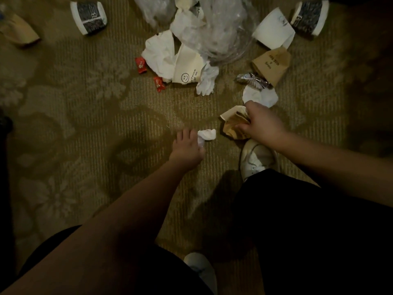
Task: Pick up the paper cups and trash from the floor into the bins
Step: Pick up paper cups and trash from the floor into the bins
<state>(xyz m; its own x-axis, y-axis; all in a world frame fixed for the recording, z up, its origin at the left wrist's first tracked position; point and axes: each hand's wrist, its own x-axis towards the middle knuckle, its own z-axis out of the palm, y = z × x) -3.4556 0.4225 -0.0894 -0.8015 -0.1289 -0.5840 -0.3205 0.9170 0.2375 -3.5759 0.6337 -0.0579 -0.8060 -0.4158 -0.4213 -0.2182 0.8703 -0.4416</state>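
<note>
I see my left hand [187, 149] low over the patterned olive carpet floor [89, 116], its fingers [185, 134] pinching a small crumpled white tissue wad [206, 135]. My right hand [260, 122] grips a crushed brown paper cup [232, 124] just ahead of my white sneaker [255, 159]. Beyond lie two red candy wrappers [141, 65], a cream smiley-face paper cup [187, 68] and a clear plastic bag [221, 28].

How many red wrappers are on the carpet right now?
2. One red wrapper lies left of the white paper pile; the other sits just below it, nearer the smiley cup. More may be hidden under the pile.
</note>
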